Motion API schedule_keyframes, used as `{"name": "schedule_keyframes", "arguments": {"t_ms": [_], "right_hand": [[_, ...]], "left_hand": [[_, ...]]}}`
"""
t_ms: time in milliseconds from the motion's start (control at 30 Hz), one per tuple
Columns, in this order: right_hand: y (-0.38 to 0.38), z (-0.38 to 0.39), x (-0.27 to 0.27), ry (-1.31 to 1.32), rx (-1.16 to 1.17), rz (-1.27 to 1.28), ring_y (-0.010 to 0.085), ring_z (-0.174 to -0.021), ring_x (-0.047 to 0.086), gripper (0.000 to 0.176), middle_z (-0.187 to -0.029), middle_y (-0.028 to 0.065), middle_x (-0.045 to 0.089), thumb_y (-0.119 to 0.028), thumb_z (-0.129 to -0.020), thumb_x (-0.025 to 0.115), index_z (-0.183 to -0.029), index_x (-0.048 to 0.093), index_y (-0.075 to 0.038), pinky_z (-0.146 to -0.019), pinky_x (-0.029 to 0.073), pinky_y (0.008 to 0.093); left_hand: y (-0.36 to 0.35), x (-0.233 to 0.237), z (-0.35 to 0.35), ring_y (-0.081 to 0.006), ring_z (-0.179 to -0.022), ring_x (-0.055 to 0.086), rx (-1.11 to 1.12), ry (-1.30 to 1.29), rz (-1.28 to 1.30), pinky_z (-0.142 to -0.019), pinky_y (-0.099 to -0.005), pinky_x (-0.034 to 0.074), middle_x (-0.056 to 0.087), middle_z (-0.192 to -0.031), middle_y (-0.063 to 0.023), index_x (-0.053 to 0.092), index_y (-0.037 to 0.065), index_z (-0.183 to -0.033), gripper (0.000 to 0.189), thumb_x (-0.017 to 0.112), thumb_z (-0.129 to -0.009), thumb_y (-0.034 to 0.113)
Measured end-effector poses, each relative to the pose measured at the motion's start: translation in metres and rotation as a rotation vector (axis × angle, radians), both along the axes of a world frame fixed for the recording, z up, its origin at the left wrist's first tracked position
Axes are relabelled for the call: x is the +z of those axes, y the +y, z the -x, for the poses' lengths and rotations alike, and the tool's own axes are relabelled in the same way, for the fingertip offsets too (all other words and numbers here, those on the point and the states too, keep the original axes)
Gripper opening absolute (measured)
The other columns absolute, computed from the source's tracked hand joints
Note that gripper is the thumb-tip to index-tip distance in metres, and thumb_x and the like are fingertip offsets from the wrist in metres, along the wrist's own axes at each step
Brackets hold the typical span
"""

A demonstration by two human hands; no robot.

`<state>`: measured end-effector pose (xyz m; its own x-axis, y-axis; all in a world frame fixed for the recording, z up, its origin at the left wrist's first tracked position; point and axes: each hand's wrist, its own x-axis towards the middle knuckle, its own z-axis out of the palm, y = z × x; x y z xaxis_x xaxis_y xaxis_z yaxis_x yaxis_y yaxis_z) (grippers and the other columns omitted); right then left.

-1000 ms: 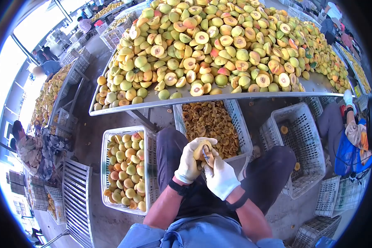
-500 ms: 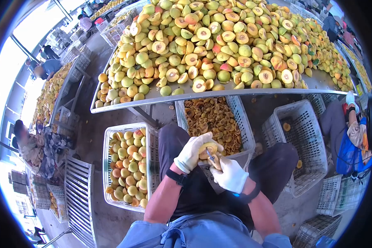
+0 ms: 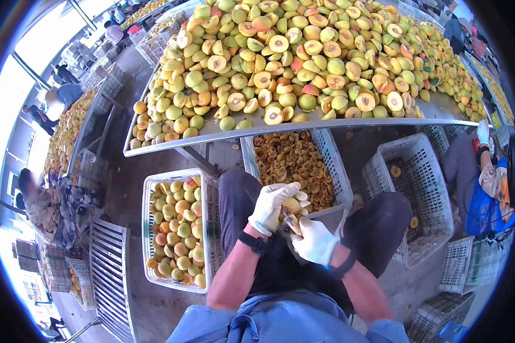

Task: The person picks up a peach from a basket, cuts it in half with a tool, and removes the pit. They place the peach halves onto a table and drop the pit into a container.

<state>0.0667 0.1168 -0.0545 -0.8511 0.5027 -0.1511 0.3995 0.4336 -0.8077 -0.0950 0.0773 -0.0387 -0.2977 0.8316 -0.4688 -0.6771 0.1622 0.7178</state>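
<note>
My gloved left hand (image 3: 269, 209) is wrapped round a cut peach half (image 3: 290, 204), its fingers curled over the top. A small pitting tool (image 3: 292, 222) with a metal tip and a light wooden handle is gripped in my gloved right hand (image 3: 316, 242). The tip meets the peach half's lower side; my fingers partly hide the contact. Just beyond my hands, between my knees, stands a crate (image 3: 339, 166) of brown pits and scraps. To the left, a white crate (image 3: 147, 228) is filled with yellow-green and reddish peaches.
A metal table (image 3: 303, 125) ahead carries a large heap of peach halves (image 3: 326, 68). On the right are a grey crate (image 3: 423, 188) with a few pieces in it and a seated person's blue-draped leg (image 3: 479, 211). A slatted metal bench (image 3: 110, 268) stands left.
My left hand has turned, so its fingers cover more of the peach half. The tool tip has dropped slightly with my right hand. The crates have stayed put.
</note>
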Motion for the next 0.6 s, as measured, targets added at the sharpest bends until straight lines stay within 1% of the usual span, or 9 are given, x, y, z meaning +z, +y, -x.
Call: {"name": "schedule_keyframes", "arguments": {"t_ms": [67,100,133,200,233,267,333,467,600], "right_hand": [[0.005,-0.001,-0.003,0.011,0.037,0.190,0.0422,-0.072,0.066,0.022,-0.075,0.0236,0.065,-0.019,-0.090,0.061,-0.094,0.059,0.003,-0.065,0.052,0.0485],[0.008,-0.003,0.001,-0.079,0.020,0.429,0.0299,-0.059,0.065,0.021,-0.070,0.0170,0.065,-0.019,-0.091,0.061,-0.096,0.060,0.001,-0.055,0.051,0.0411],[0.012,-0.003,0.007,-0.079,0.013,0.432,0.0299,-0.059,0.065,0.021,-0.070,0.0170,0.065,-0.019,-0.091,0.061,-0.096,0.060,0.001,-0.055,0.051,0.0411],[0.020,-0.005,0.014,-0.179,0.016,0.813,0.0142,-0.050,0.058,0.019,-0.067,0.0077,0.062,-0.019,-0.092,0.062,-0.097,0.062,-0.001,-0.047,0.046,0.0308],[0.021,-0.007,0.015,-0.146,0.014,0.886,0.0065,-0.047,0.050,0.018,-0.066,0.0026,0.059,-0.018,-0.093,0.062,-0.099,0.062,-0.001,-0.043,0.040,0.0233],[0.023,-0.008,0.016,-0.142,0.008,0.886,0.0065,-0.047,0.050,0.018,-0.066,0.0026,0.059,-0.018,-0.093,0.062,-0.099,0.062,-0.001,-0.043,0.040,0.0233],[0.028,-0.010,0.017,-0.091,0.030,1.039,0.0059,-0.044,0.048,0.019,-0.066,0.0026,0.059,-0.017,-0.093,0.062,-0.100,0.062,0.001,-0.039,0.038,0.0216],[0.032,-0.010,0.010,-0.053,0.015,1.099,0.0048,-0.042,0.045,0.019,-0.066,0.0022,0.057,-0.017,-0.094,0.061,-0.100,0.062,0.001,-0.037,0.035,0.0199],[0.038,-0.008,0.005,-0.026,0.007,1.135,0.0047,-0.042,0.044,0.019,-0.066,0.0026,0.056,-0.016,-0.094,0.061,-0.101,0.062,0.001,-0.037,0.034,0.0197]], "left_hand": [[0.000,-0.003,0.002,-0.0288,-0.067,0.069,-0.041,0.037,-0.007,-0.061,-0.0365,0.058,0.068,-0.081,-0.0166,0.066,-0.007,-0.089,0.029,0.066,-0.093,0.022],[0.000,-0.009,0.004,-0.0276,-0.069,0.070,-0.101,0.100,-0.058,-0.062,-0.0360,0.058,0.069,-0.082,-0.0162,0.066,-0.007,-0.088,0.029,0.066,-0.092,0.021],[0.000,-0.013,0.004,-0.0264,-0.070,0.070,-0.165,0.163,-0.110,-0.064,-0.0355,0.058,0.069,-0.082,-0.0158,0.067,-0.007,-0.088,0.029,0.067,-0.092,0.021],[0.002,-0.017,0.006,-0.0248,-0.072,0.070,-0.196,0.197,-0.148,-0.068,-0.0347,0.059,0.070,-0.083,-0.0158,0.067,-0.007,-0.087,0.028,0.067,-0.092,0.021],[0.002,-0.026,0.008,-0.0241,-0.074,0.070,-0.203,0.179,-0.254,-0.069,-0.0342,0.058,0.070,-0.084,-0.0156,0.067,-0.007,-0.089,0.026,0.068,-0.092,0.019],[0.004,-0.028,0.009,-0.0234,-0.075,0.070,-0.210,0.159,-0.358,-0.070,-0.0337,0.058,0.071,-0.084,-0.0153,0.068,-0.006,-0.090,0.024,0.069,-0.091,0.018],[0.007,-0.031,0.008,-0.0241,-0.074,0.070,-0.209,0.130,-0.398,-0.069,-0.0338,0.058,0.071,-0.085,-0.0160,0.068,-0.006,-0.090,0.025,0.068,-0.092,0.019],[0.016,-0.042,0.005,-0.0264,-0.068,0.070,-0.174,0.013,-0.514,-0.065,-0.0345,0.058,0.071,-0.086,-0.0179,0.067,-0.006,-0.088,0.029,0.066,-0.093,0.022],[0.029,-0.051,-0.003,-0.0278,-0.063,0.068,-0.050,-0.130,-0.513,-0.059,-0.0360,0.057,0.069,-0.079,-0.0166,0.067,-0.004,-0.086,0.030,0.065,-0.093,0.025]]}}
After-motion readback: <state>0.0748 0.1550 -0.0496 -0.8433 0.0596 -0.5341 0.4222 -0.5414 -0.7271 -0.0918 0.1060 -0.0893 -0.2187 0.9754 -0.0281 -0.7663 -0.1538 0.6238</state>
